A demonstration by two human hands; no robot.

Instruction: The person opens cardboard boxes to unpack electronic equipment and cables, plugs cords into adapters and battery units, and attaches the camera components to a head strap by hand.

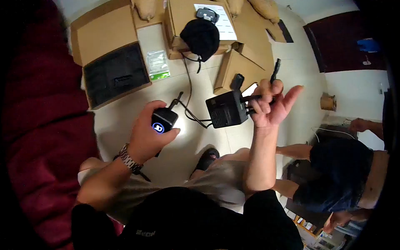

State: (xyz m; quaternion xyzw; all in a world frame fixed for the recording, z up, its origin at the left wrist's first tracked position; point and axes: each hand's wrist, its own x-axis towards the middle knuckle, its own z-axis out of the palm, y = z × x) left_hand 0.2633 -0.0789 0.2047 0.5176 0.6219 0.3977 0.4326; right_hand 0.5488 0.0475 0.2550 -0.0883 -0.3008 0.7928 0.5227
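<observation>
My left hand (146, 135), with a metal-band watch on its wrist, is wrapped round a small black device (165, 118) that has a glowing blue-and-white round mark. A short black cable end (180, 96) sticks out beyond it. In my right hand (270, 104) the fingers are curled round black leads, while the thumb points outward. A boxy black unit (227, 109) with ridges on its face is joined to those leads, left of the hand. One black connector end (276, 68) rises above the fingers. Dark cable (189, 79) runs from the unit towards the boxes.
An open cardboard box (104, 31) with black foam (112, 77) lies at the upper left, beside a clear packet (157, 64). Further boxes (179, 18) carry a black pouch (202, 37). Red fabric (46, 125) lines the left. Another person in dark shorts (337, 175) is at the right.
</observation>
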